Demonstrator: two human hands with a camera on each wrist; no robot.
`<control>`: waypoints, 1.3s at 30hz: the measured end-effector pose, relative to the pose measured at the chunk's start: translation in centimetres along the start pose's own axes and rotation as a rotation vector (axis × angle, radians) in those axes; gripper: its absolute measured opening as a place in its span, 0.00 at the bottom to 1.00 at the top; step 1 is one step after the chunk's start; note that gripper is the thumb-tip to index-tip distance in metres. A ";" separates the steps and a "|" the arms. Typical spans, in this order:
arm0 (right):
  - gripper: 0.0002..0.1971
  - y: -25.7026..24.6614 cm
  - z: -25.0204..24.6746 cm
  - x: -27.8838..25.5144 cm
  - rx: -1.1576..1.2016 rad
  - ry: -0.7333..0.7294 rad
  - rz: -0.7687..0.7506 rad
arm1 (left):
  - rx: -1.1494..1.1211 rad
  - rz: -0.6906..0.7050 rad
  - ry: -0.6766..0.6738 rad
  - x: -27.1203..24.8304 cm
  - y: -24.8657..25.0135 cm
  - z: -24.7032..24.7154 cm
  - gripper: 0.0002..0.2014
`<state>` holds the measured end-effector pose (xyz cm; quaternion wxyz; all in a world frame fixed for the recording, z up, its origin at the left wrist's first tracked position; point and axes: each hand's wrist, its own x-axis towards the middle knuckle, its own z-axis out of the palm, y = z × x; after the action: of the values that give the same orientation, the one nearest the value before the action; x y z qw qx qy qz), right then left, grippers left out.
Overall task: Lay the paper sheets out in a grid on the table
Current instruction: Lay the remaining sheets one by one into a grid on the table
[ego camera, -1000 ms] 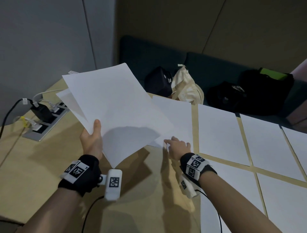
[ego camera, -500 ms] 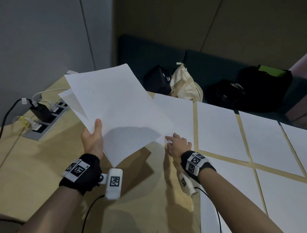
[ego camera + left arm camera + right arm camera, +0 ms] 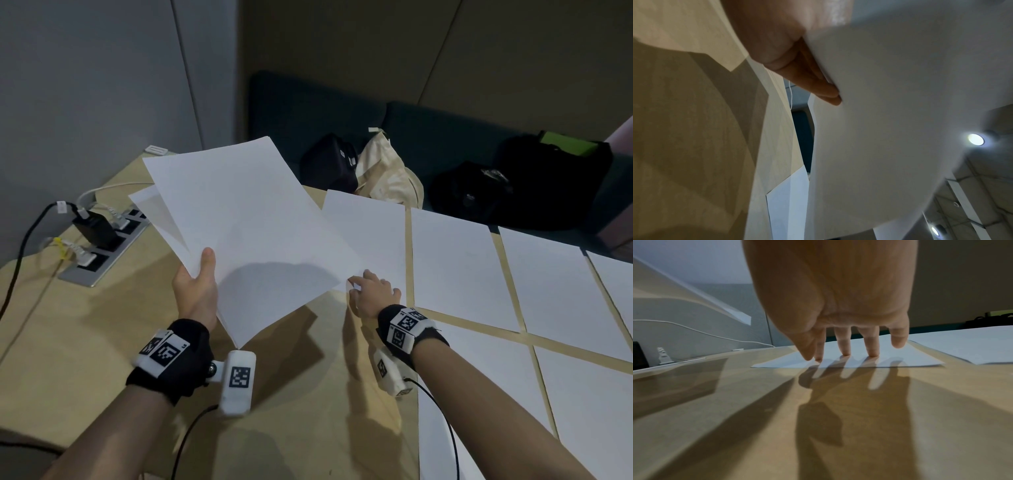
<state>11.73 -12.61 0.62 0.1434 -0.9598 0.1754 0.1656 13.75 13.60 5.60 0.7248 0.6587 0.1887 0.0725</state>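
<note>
My left hand point(image 3: 197, 284) holds a fanned stack of white sheets point(image 3: 239, 222) above the table's left part, thumb on top. In the left wrist view its fingers point(image 3: 818, 84) lie under the stack point(image 3: 890, 129). My right hand point(image 3: 371, 291) touches the near left corner of a sheet point(image 3: 373, 233) lying flat on the table. In the right wrist view its fingertips point(image 3: 845, 352) point down onto this sheet point(image 3: 900, 360). More sheets point(image 3: 459, 257) point(image 3: 555, 284) lie in a row to the right, with a nearer row point(image 3: 589, 404) below.
A power strip point(image 3: 99, 246) with plugs and cables sits in the table at the left. A black bag point(image 3: 329, 164), a cream bag point(image 3: 387, 171) and a black backpack point(image 3: 534, 181) rest on the bench behind. Bare wood of the table point(image 3: 291, 394) shows near me.
My right hand has edged slightly away from me on the sheet's corner. The left hand and its stack have hardly moved.
</note>
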 end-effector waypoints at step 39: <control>0.07 0.3 -4.4 -9.2 1.034 0.446 -0.007 | 0.013 -0.013 -0.236 -6.0 -0.9 -1.1 0.17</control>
<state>4.65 -11.69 7.97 0.5551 -0.7770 0.2567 -0.1496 7.75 12.41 5.69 0.7382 0.6659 0.1070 -0.0116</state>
